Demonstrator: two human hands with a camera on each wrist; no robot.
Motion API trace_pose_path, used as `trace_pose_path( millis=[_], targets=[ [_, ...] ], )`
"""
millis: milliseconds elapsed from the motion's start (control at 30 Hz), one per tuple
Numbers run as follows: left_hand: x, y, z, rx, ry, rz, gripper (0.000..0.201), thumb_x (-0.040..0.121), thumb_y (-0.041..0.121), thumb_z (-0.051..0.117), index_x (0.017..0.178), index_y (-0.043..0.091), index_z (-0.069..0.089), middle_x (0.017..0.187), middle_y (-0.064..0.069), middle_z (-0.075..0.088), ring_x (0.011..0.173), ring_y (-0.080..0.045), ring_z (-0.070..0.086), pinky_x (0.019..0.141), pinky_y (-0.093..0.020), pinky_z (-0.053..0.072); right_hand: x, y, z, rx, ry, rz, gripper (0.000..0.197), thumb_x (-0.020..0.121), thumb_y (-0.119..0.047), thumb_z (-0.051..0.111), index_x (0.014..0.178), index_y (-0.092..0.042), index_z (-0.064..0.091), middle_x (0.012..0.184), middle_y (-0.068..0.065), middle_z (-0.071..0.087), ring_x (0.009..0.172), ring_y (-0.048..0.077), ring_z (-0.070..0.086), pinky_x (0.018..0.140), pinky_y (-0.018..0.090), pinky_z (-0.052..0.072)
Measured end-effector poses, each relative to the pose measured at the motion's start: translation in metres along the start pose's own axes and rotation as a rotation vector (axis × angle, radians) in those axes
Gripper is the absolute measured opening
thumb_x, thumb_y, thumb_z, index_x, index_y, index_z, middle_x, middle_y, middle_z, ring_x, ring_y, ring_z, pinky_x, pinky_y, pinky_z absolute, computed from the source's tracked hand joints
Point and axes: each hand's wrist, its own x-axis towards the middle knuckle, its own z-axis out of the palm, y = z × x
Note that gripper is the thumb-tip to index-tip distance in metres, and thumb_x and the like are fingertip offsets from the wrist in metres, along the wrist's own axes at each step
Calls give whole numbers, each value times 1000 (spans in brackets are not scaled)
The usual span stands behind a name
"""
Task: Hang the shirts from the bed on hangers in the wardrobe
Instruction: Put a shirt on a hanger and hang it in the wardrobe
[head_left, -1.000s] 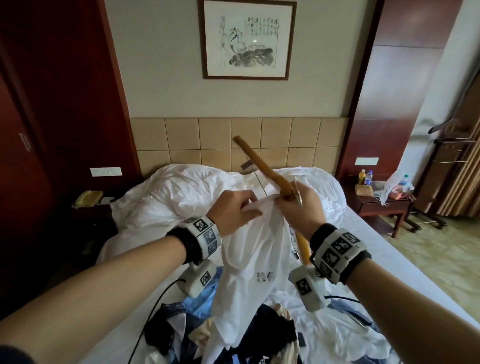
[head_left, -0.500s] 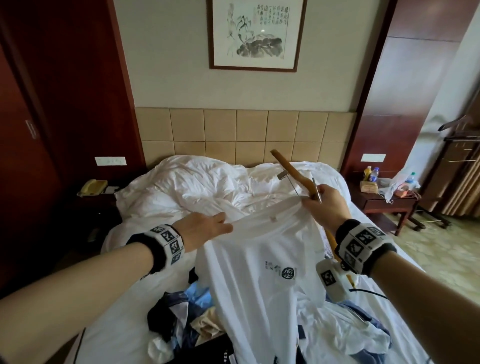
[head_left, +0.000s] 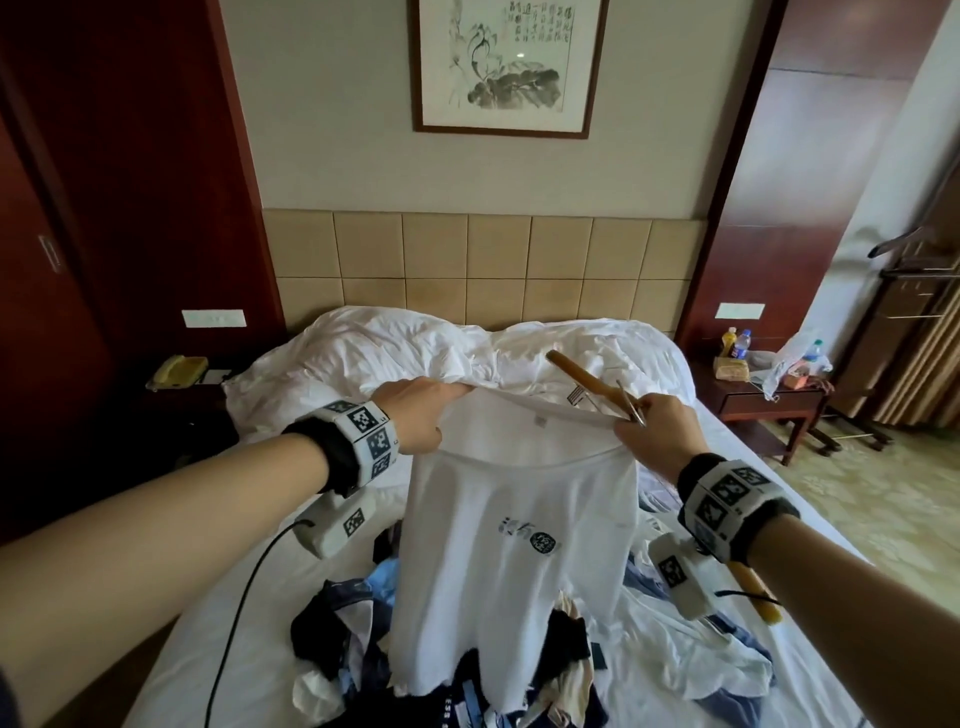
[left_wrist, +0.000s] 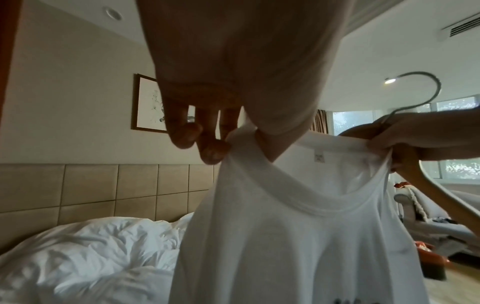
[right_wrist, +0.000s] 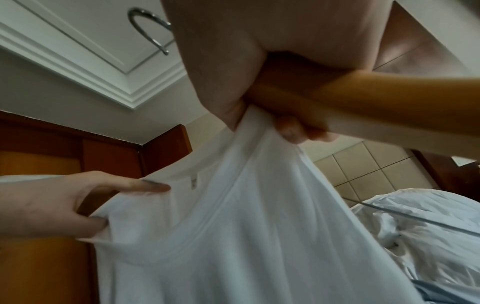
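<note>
A: Where is the white T-shirt (head_left: 514, 551) held, and by what?

B: It is held up over the bed (head_left: 218, 639) by its neckline. One side of the collar is pinched by the left hand (head_left: 415, 415), thumb against fingertips (left_wrist: 213, 152), as the left wrist view shows. The other side is pinched by the right hand (head_left: 660, 431), in which the wooden hanger (head_left: 587, 382) is also clasped.

A: Why is the collar gripped on both sides?

B: The neck opening is pulled wide that way, presumably so that an arm of the hanger can be fed in. The printed front is turned toward the person and the hem is left trailing onto the pile of clothes (head_left: 467, 675) below.

A: And the hanger?

B: It is kept slanted across the right palm, one wooden end pointing toward the pillows and the other showing below the wrist. Its metal hook (left_wrist: 426, 90) is left free above the knuckles. No part of it is seen inside the shirt yet.

A: What would the next step seem to require?

B: The right grip would probably have to be shifted, since collar and hanger are both held in it. The wardrobe cannot be picked out with certainty in these views.
</note>
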Motion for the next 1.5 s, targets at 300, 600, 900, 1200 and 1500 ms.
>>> trace_pose_path(
  millis=[300,600,900,1200,1500],
  targets=[
    [10,20,-14,-120,-4,-26,65,78,13,52,140,32,48,117,-2,62,101,-23,62,81,-36,55,2,17,-9,709,-107,42,15,92,-12,66,98,1,70,75,9,65,57,17,53,55,26,45],
    [16,25,-13,-59,-81,-61,58,81,12,53,138,25,52,124,-5,61,106,-24,60,79,-32,50,-24,-45,-52,1329,-195,-238,5,95,-11,61,100,-8,62,71,4,55,70,18,54,78,36,46],
    [9,20,-19,-364,-47,-13,40,82,16,70,120,26,63,66,5,53,57,-8,48,54,-20,40,-33,-69,-35,1407,-294,-312,24,88,-23,64,104,-5,60,74,5,57,74,18,55,85,36,45],
    [3,3,-32,-712,63,-154,46,87,-3,54,121,29,59,63,-2,42,58,-20,44,50,-26,41,-33,-46,2,1298,-360,-260,32,75,-36,71,92,-9,64,74,5,61,78,20,58,90,43,46],
    [-2,-42,-29,-618,145,-295,60,83,1,57,135,30,57,56,3,55,46,-12,48,46,-20,39,-24,-2,22,886,-391,-332,34,85,-34,72,81,0,67,75,10,64,77,25,63,81,49,49]
  ],
)
